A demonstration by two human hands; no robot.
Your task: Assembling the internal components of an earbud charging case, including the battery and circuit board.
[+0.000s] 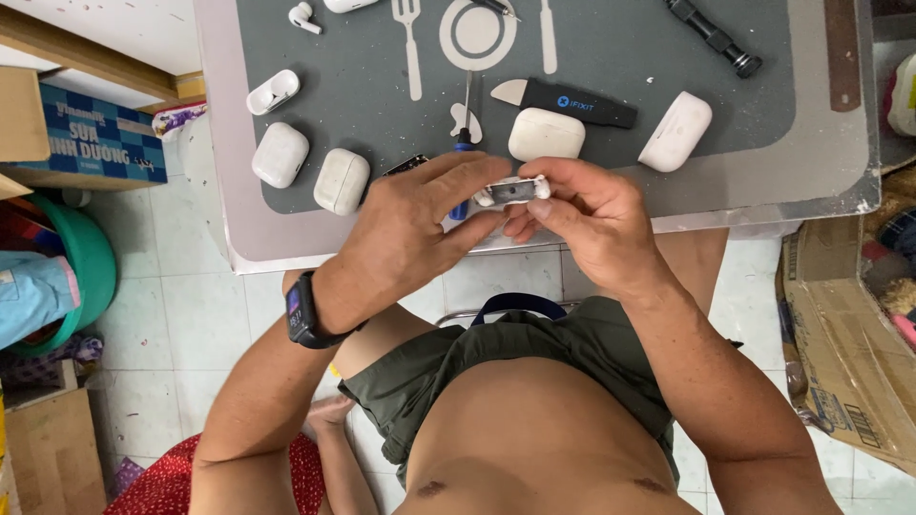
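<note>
Both hands meet at the near table edge, the left hand (410, 229) and right hand (582, 215) pinching a small white earbud case part (515, 190) between closed fingertips, just below a blue-handled screwdriver (463, 143), with white earbud cases (546, 133) scattered on the grey mat (620, 57) beyond.

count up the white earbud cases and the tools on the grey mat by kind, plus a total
closed white earbud cases: 4, e.g.
open white earbud case: 1
loose white earbud: 1
black-handled flat pry tool: 1
black cylindrical tool: 1
blue-handled screwdriver: 1
total: 9
The small white part held between left hand and right hand is left out.
</note>
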